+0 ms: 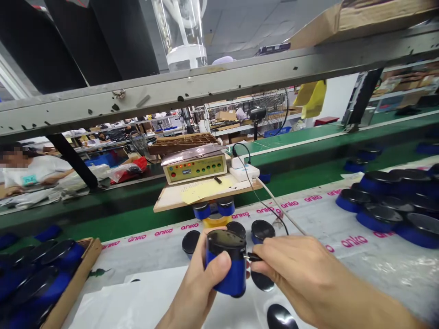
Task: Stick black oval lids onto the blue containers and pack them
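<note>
My left hand (209,274) is closed around a blue device with a glossy black top (226,265), held tilted over the white sheet. Pinched in my right hand (305,269) is a black cable plug (254,257), its metal tip at the right side of the device. Whether the tip sits inside a socket or only touches the side, I cannot tell. Behind my hands stand similar devices, one by a black-topped unit (262,230) and another at the left (190,242). A loose glossy black disc (281,317) lies below my right hand.
A tester box with lit indicators (195,167) rests on a small wooden board (171,201), beside a white power adapter (244,172). At left, a cardboard tray (73,288) holds several blue devices; more crowd the right (380,217). A metal shelf beam (219,82) crosses overhead. A person sits far left.
</note>
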{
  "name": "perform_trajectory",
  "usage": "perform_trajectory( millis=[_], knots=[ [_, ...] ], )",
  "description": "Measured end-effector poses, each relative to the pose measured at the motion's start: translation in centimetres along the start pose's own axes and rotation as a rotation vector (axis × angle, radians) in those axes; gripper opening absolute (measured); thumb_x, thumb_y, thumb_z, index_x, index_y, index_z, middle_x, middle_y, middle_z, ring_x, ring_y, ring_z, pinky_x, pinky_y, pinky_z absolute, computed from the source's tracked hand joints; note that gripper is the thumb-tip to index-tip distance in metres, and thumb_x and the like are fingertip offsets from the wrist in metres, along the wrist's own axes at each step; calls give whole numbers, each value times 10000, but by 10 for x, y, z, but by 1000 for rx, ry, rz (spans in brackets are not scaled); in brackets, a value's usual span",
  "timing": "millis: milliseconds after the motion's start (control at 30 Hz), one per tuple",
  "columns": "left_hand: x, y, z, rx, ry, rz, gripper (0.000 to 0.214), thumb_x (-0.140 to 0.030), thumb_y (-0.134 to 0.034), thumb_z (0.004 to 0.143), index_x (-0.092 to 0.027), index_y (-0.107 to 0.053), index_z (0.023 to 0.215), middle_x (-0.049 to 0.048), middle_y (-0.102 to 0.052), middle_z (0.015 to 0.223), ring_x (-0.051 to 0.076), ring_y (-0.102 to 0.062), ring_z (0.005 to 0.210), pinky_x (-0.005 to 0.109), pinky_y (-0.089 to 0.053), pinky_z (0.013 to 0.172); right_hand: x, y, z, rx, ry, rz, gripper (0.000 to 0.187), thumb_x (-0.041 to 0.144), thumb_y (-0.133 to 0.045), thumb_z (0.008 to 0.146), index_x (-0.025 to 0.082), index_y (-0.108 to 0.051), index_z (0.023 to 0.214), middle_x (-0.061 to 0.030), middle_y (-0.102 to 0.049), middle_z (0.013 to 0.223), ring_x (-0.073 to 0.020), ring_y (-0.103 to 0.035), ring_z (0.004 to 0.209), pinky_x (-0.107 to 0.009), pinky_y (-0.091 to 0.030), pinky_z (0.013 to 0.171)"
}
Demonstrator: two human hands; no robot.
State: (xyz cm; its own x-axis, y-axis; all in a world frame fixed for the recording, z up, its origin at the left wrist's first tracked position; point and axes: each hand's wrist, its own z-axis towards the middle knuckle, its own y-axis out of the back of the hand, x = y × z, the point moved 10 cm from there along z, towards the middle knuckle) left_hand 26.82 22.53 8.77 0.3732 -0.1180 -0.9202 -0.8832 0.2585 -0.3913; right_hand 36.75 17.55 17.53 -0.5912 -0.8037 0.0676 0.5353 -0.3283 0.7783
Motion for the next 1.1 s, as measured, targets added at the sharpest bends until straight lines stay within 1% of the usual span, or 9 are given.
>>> perform_trajectory(
  millis=[167,300,433,533,600,700,867,933,1100],
  knots=[
    [-16,3,-10,-93,-210,390,595,-590,-682,683,-227,-432,1082,46,-574,1041,190,-550,942,294,-442,820,6,5,-7,-19,-15,-177,288,2,-339,825,206,-505,708,8,-536,603,-163,-489,497,-313,-276,487],
    [-28,-4,-19,-125,-346,706,605,-580,-633,737,-269,-362,1179,64,-520,1141,225,-538,1031,347,-450,867,-9,-10,-16,49,-144,45,216,68,-374,851,217,-518,793,16,-592,661,-150,-567,556,-274,-394,516],
    [-58,-41,-46,-130,-885,1313,566,-378,-612,828,-255,-365,1322,96,-429,1147,257,-457,1147,395,-431,963,-24,-24,-31,-6,-250,220,156,145,-366,923,243,-485,952,18,-637,791,-126,-634,714,-199,-470,616],
    [-51,-72,-69,-53,-1262,1612,498,-140,-635,800,-167,-464,1268,66,-413,1000,263,-439,1145,394,-425,1018,-19,-24,-39,-100,-203,279,211,125,-291,940,243,-456,883,20,-610,730,-121,-623,668,-200,-472,619],
    [-47,-80,-77,-76,-1379,1639,430,-80,-635,772,-184,-538,1178,39,-389,952,277,-440,1150,440,-406,1052,-16,-24,-41,-118,-181,293,228,124,-285,942,237,-453,836,23,-590,695,-114,-596,608,-205,-471,612],
    [-48,-81,-77,-171,-1339,1577,365,-63,-628,765,-221,-575,1090,22,-422,921,263,-503,1090,497,-416,1041,-15,-21,-43,-130,-167,262,259,160,-283,952,227,-468,785,10,-567,655,-122,-563,559,-223,-467,577],
    [-46,-84,-72,-100,-1225,1608,291,-5,-563,788,-231,-555,970,-4,-468,841,131,-587,832,432,-433,1036,-16,-16,-44,-161,-149,203,280,228,-316,960,219,-506,755,-24,-568,650,-164,-571,610,-266,-471,590],
    [-44,-78,-65,-43,-1156,1602,288,-101,-561,828,-240,-525,1077,32,-471,891,175,-577,923,416,-480,966,-15,-20,-46,-142,-131,223,266,215,-328,958,209,-517,770,-27,-567,662,-164,-564,629,-271,-471,615],
    [-16,-56,-26,198,-861,1711,722,-233,-554,827,-154,-171,1434,167,-490,1250,293,-533,1047,400,-524,827,-21,-24,-59,-22,-52,87,165,112,-426,903,173,-572,855,-31,-562,688,-167,-515,616,-300,-417,566]
  ],
)
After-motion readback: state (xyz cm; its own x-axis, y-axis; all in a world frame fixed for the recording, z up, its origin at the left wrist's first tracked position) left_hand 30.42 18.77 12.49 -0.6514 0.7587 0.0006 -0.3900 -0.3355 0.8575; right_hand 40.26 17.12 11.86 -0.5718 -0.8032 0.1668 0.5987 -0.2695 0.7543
